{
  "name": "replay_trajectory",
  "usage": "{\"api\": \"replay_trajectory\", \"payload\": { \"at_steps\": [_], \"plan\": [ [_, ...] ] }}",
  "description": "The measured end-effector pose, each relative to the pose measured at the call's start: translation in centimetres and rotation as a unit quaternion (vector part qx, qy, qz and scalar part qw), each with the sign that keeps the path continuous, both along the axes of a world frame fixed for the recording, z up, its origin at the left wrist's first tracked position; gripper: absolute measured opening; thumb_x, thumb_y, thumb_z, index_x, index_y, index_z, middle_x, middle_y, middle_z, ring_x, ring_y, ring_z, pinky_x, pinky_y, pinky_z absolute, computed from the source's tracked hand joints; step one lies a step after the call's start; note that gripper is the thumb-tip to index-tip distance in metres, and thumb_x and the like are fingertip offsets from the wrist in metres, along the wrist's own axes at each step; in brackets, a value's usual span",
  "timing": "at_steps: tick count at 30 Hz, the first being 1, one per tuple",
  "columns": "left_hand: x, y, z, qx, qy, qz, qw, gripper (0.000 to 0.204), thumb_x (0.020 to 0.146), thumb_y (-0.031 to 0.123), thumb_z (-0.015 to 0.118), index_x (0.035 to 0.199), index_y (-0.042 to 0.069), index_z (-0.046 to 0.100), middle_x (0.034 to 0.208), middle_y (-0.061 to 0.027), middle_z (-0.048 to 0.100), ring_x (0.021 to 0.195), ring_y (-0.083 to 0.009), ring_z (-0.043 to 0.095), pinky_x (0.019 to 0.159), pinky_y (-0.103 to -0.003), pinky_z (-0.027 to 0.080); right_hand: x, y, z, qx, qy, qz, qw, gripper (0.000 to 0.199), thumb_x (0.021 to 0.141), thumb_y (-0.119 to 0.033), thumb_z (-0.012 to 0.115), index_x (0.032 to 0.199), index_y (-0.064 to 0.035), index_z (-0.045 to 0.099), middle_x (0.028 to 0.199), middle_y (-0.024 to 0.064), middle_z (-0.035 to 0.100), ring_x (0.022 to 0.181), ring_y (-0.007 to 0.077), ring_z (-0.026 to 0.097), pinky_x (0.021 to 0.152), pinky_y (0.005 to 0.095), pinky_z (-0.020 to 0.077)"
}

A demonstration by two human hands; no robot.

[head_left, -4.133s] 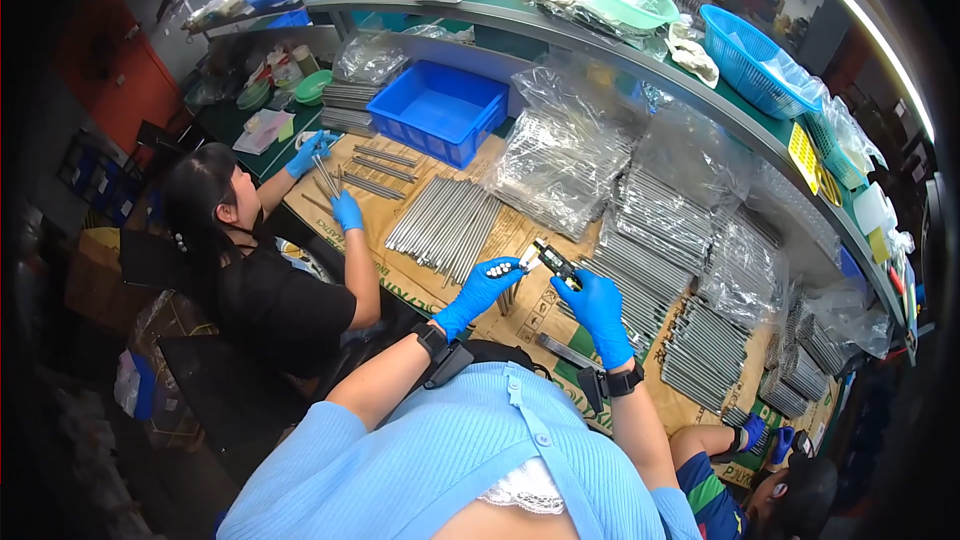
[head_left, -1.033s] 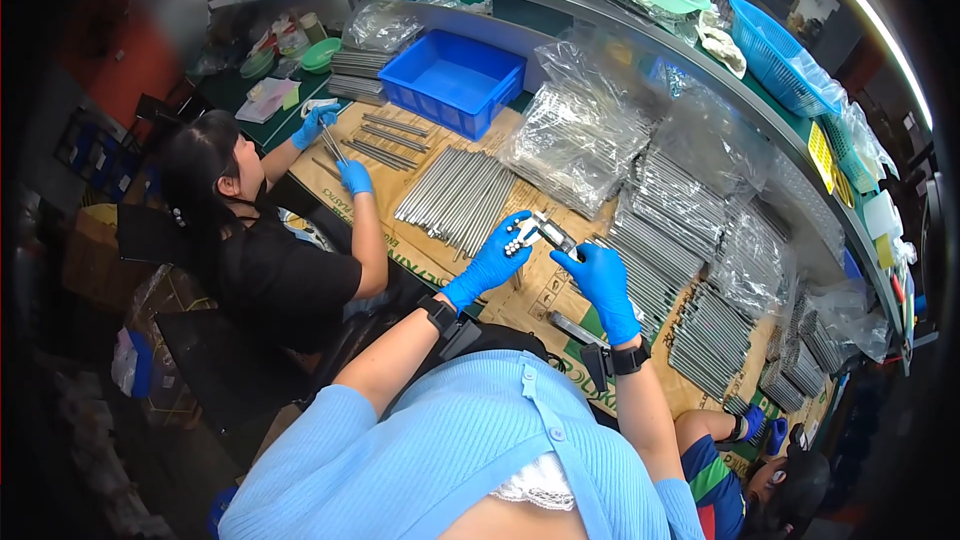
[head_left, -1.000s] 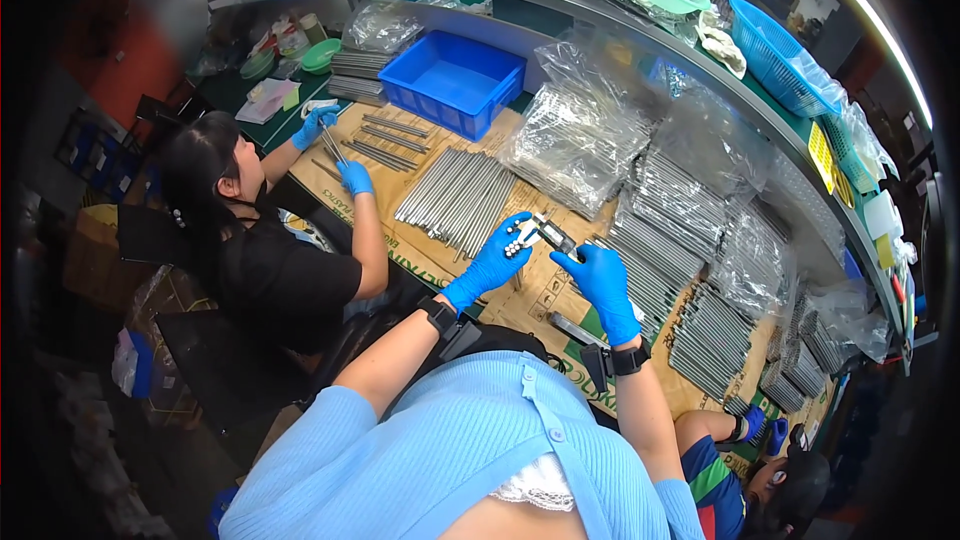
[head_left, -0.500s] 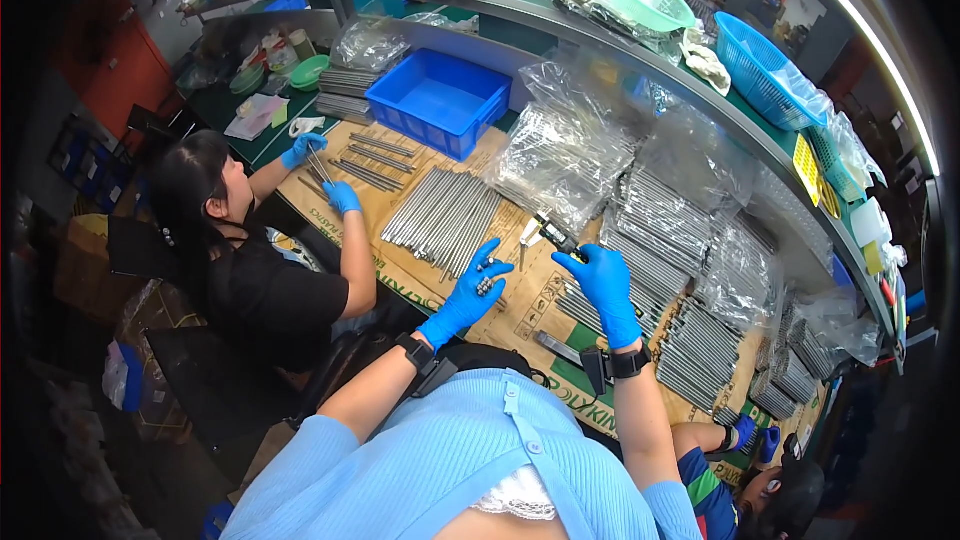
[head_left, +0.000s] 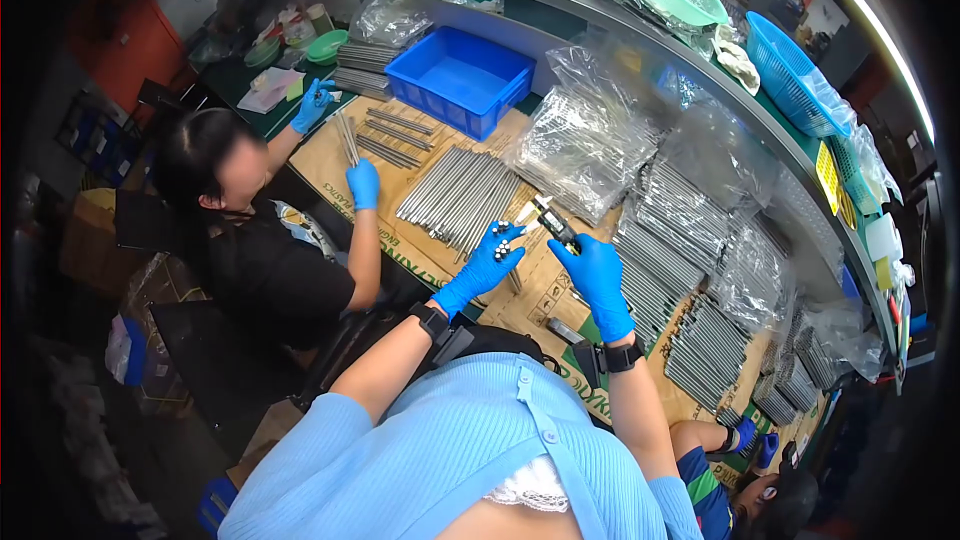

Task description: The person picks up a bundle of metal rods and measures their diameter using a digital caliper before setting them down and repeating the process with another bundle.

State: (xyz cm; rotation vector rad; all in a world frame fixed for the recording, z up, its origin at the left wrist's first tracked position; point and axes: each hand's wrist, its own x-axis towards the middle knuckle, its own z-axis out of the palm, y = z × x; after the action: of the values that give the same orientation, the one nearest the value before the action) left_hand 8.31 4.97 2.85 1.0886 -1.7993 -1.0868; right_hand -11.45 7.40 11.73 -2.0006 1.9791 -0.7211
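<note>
Head view, catalogue of one workstation.

Left hand [head_left: 492, 258]: blue glove, closed around a small bundle of short metal rods [head_left: 506, 249]; only the round rod ends show above the fist.

Right hand [head_left: 597, 273]: blue glove, closed on a digital caliper [head_left: 552, 224], dark body with a pale beam slanting up and left, held just above the table [head_left: 540, 300].

Position: rods and caliper lie close together, over the cardboard sheet in front of the person's chest; whether the caliper touches a rod cannot be told.

Appearance of rods: grey, bright, straight, thin, all of one kind; ends flat and pale.

Handling note (judgement): gauging goes best with one rod pushed clear of the bundle, the caliper squared across it, not at a slant, and the left fist kept steady so the others do not slip.

Surroundings: a loose fan of long metal rods [head_left: 460, 198] on the cardboard just beyond the left hand; clear plastic bags of rods [head_left: 585, 140] behind the caliper; further rod stacks [head_left: 690, 240] to the right; a blue plastic bin [head_left: 460, 80] at the back; a blue basket [head_left: 800, 80] on the upper shelf [head_left: 600, 0].

Co-worker in black [head_left: 260, 260] on the left, two blue-gloved hands among separate rods.
</note>
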Motion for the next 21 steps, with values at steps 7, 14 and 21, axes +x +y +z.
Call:
{"api": "replay_trajectory", "payload": {
  "at_steps": [7,14,21],
  "plan": [
    [-1.0,-0.1,0.4,0.097,0.152,-0.051,0.982,0.042,0.088,0.015,0.059,0.126,0.002,0.046,0.124,-0.0105,0.047,0.117,-0.0187,0.044,0.099,-0.03,0.034,-0.8,1.7,-1.0,0.062,-0.001,0.004,0.998,0.048,0.077,-0.048,0.065,0.077,-0.0006,0.066,0.056,0.0158,0.058,0.052,0.0286,0.059,0.048,0.0364,0.0435],
    [-1.6,-0.7,-0.4,0.162,0.18,-0.006,0.97,0.039,0.082,0.009,0.066,0.114,0.002,0.045,0.103,-0.0072,0.059,0.094,-0.0124,0.057,0.081,-0.025,0.048,-1.2,1.9,-1.6,0.06,-0.017,-0.005,0.998,0.048,0.076,-0.047,0.066,0.075,0.0003,0.065,0.056,0.0153,0.058,0.051,0.0285,0.058,0.048,0.0357,0.0434],
    [-1.4,-0.7,-1.3,0.113,0.141,0.0,0.983,0.039,0.079,0.008,0.069,0.111,0.001,0.049,0.1,-0.006,0.06,0.09,-0.0104,0.058,0.078,-0.023,0.049,-1.1,2.3,-1.3,0.055,-0.014,0.009,0.998,0.048,0.077,-0.048,0.066,0.074,0.0002,0.065,0.056,0.0154,0.058,0.05,0.0274,0.058,0.047,0.0351,0.0425]
  ]
}}
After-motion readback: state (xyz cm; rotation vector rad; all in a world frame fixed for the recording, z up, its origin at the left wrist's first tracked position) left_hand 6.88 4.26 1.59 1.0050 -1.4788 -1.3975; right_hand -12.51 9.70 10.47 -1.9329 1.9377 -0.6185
